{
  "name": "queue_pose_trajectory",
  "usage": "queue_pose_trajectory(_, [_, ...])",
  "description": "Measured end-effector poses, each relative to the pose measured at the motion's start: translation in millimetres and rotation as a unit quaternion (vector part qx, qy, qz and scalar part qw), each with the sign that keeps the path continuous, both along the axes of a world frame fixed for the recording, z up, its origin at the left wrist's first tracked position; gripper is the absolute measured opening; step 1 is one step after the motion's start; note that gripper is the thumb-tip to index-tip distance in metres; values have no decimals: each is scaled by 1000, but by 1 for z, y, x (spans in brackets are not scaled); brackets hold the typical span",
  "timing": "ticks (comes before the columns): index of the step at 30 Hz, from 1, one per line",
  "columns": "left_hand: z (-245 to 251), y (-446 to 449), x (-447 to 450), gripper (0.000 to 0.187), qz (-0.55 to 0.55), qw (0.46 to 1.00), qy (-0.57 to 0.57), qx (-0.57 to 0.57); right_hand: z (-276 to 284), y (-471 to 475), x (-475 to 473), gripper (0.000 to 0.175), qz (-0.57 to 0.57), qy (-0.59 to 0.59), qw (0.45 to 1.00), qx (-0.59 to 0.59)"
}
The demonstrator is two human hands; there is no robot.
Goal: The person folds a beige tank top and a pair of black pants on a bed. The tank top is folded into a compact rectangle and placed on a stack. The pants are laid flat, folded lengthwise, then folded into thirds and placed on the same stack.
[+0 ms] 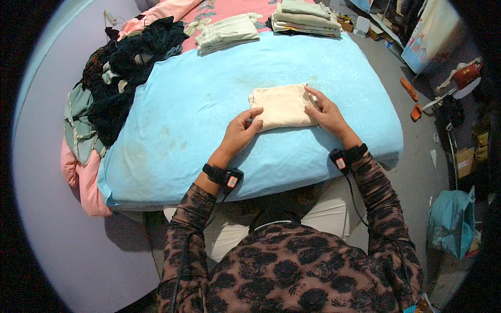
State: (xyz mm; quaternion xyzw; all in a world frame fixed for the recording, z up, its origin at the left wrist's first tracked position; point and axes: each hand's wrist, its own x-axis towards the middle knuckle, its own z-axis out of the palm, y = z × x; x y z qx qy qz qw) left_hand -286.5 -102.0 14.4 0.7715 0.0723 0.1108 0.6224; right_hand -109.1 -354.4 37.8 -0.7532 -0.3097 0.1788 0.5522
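Note:
A folded cream-coloured cloth or garment (282, 106) lies on the light blue bed cover (188, 117). At its left edge is my left hand (243, 129), thumb and forefinger touching the near left corner. My right hand (328, 113) holds the right edge, with the fingers at the far corner and the thumb on top. Both wrists carry black straps with small cabled devices. Beyond the cloth, a folded pale garment with a gathered waistband (229, 33) lies at the far side of the cover, and a stack of folded pale garments (305, 21) sits to its right.
A heap of dark clothes (133, 58) lies along the bed's left side, with a grey-green garment (80, 121) and pink bedding (92, 184) beside it. Orange slippers (409, 89) and a teal bag (450, 223) are on the floor at right. A wall borders the left.

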Motion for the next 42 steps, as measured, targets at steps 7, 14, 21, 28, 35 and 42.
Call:
queue_pose_trajectory(7, [14, -9, -6, 33, 83, 968, 22, 236, 12, -1, -9, 33, -74, -161, 974, -139])
queue_pose_trajectory(14, [18, -15, 63, 34, 64, 907, -216, 355, 17, 68, -12, 29, -74, -516, 852, -41])
queue_pose_trajectory(21, [-26, -23, 63, 58, 24, 849, -1, 527, -39, 78, -11, 58, 12, -487, 819, -304])
queue_pose_trajectory(28, [-29, -24, 66, 60, 34, 851, 23, 523, -31, 79, -17, 58, 15, -446, 833, -328])
queue_pose_trajectory(35, [-21, -20, 58, 66, 26, 870, 39, 490, -18, 66, -14, 63, 38, -433, 837, -333])
queue_pose_trajectory(42, [-20, -21, 57, 73, 38, 868, 60, 491, -22, 42, 2, 70, 2, -407, 858, -314])
